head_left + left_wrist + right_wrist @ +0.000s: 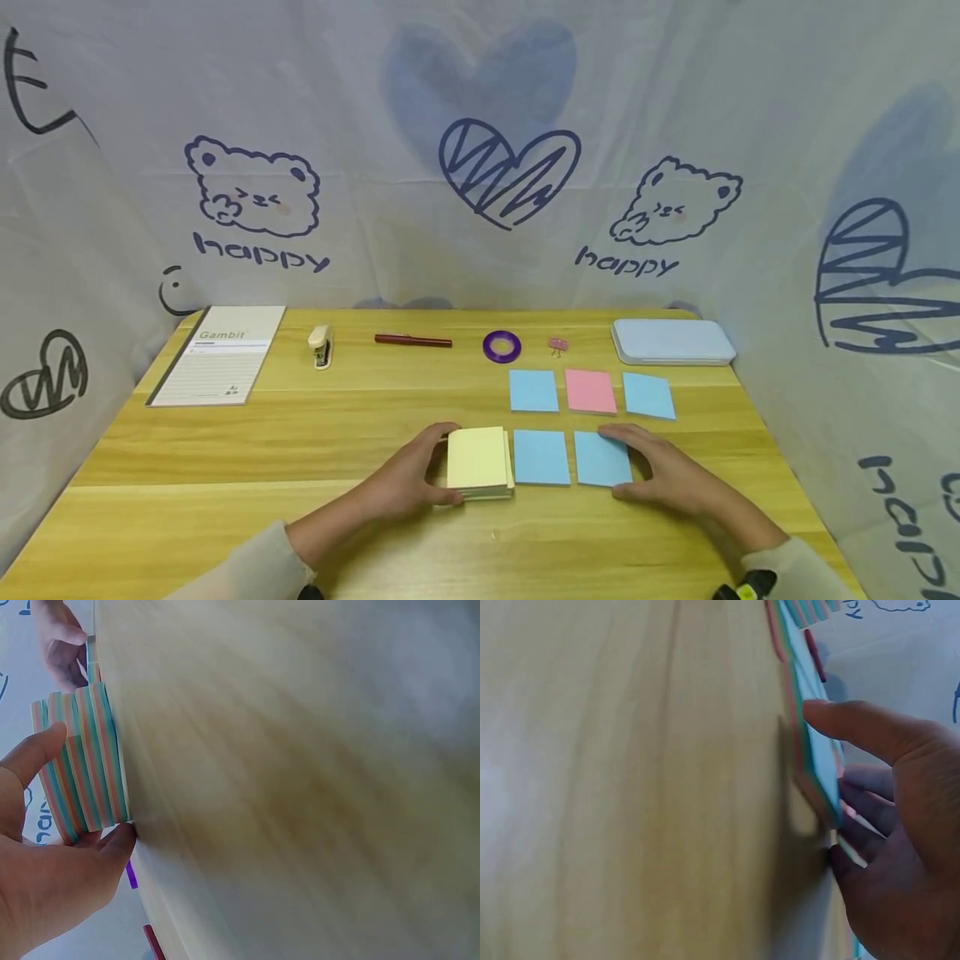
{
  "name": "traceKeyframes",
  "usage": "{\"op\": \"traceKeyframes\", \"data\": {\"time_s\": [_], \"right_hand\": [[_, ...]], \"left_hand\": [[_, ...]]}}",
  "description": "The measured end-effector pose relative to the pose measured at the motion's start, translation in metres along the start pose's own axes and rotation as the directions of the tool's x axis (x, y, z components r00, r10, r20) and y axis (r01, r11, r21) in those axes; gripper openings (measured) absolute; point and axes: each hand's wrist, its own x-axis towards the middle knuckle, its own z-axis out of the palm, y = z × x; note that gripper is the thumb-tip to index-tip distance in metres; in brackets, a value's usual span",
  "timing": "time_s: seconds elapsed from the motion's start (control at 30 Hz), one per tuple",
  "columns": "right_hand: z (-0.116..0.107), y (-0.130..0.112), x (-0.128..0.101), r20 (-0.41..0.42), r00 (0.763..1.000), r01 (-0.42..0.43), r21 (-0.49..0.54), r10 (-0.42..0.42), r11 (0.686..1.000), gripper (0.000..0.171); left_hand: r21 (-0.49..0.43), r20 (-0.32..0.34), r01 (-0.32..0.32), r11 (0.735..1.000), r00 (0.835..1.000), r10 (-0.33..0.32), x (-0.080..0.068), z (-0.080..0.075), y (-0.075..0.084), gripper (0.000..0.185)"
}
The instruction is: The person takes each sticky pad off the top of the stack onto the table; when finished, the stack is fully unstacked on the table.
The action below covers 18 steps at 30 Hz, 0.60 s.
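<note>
At the middle of the table my left hand (408, 477) grips a tall stack of sticky note pads (477, 458), yellow on top. In the left wrist view, the thumb presses one side of this stack (82, 761), whose edges show coloured stripes; the fingers curl round the other side. My right hand (663, 471) holds a thin blue sticky note pad (600, 458), fingertips at its far edge and thumb at its near right corner. The right wrist view shows that thumb against the edge of the pad (821, 761). Between the hands lies another blue pad (542, 457).
Behind lie a blue pad (533, 390), a pink pad (590, 391) and another blue pad (648, 395). Along the back are a notepad (217, 354), stapler (321, 346), red pen (413, 340), purple tape roll (501, 347), binder clip (557, 344) and pale blue case (673, 342).
</note>
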Motion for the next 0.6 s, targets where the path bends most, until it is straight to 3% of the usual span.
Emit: {"op": "traceKeyframes", "data": {"time_s": [0.33,0.6], "right_hand": [[-0.002,-0.029,0.009,-0.007,1.000,0.030,-0.039,-0.030,0.999,0.080],[0.006,-0.065,0.031,0.031,0.995,0.092,0.057,-0.094,0.994,0.083]], "left_hand": [[0.006,0.005,0.012,1.000,1.000,-0.012,0.000,0.001,0.001,0.087],[0.042,-0.004,0.017,0.999,1.000,-0.017,-0.001,-0.001,0.003,0.089]]}}
